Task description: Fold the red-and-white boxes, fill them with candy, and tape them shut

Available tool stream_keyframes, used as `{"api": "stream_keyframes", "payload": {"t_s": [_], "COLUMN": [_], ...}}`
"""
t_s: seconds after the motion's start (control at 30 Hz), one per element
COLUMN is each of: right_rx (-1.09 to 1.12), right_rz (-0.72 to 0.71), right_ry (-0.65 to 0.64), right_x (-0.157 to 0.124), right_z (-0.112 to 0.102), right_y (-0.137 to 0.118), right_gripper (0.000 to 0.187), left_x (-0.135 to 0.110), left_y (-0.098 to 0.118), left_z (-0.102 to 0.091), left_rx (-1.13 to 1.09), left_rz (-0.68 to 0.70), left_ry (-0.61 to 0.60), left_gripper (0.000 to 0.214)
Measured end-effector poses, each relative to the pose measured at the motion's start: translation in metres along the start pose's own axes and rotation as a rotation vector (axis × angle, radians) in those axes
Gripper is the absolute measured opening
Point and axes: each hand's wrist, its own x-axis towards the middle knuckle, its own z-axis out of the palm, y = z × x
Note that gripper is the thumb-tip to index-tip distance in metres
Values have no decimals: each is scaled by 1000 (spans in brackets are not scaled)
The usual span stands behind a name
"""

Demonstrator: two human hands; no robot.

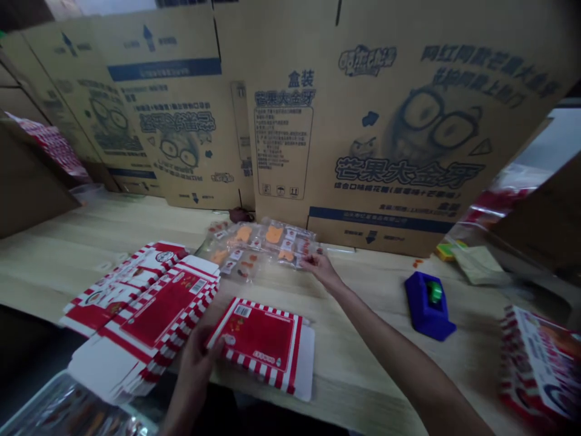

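My left hand point(198, 354) grips the left edge of a flat red-and-white striped carton point(265, 342) lying near the table's front edge. My right hand point(320, 266) reaches forward and pinches the right end of a row of clear packets with orange candy point(261, 245) spread on the table below the cardboard wall. A fanned stack of flat red-and-white cartons point(145, 306) lies left of my left hand.
Large printed cardboard sheets point(290, 121) stand along the back. A blue tape dispenser point(427, 303) sits at the right, with assembled red boxes point(540, 363) at the far right edge. Clear plastic bags point(63, 412) lie at the bottom left on the wooden table point(354, 363).
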Motion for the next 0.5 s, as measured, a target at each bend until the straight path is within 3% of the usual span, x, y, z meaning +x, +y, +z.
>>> {"api": "stream_keyframes", "payload": {"t_s": [0.1, 0.2, 0.33, 0.43, 0.5], "right_rx": [-176, -352, -512, -577, -609], "right_rz": [-67, -126, -164, -162, -132], "right_ry": [78, 99, 69, 27, 17], "right_x": [56, 96, 126, 139, 145], "right_z": [1, 10, 27, 38, 42], "right_y": [-9, -24, -41, -45, -45], "right_gripper": [16, 15, 18, 22, 26], "left_x": [-12, -7, 16, 27, 28], "left_y": [-27, -23, 19, 49, 57], "left_z": [-2, 7, 28, 46, 56], "left_rx": [416, 722, 1000, 1041, 1043], "left_rz": [409, 689, 776, 755, 724], "left_ry": [66, -142, -581, -863, -959], "left_gripper": [50, 80, 121, 124, 122]}}
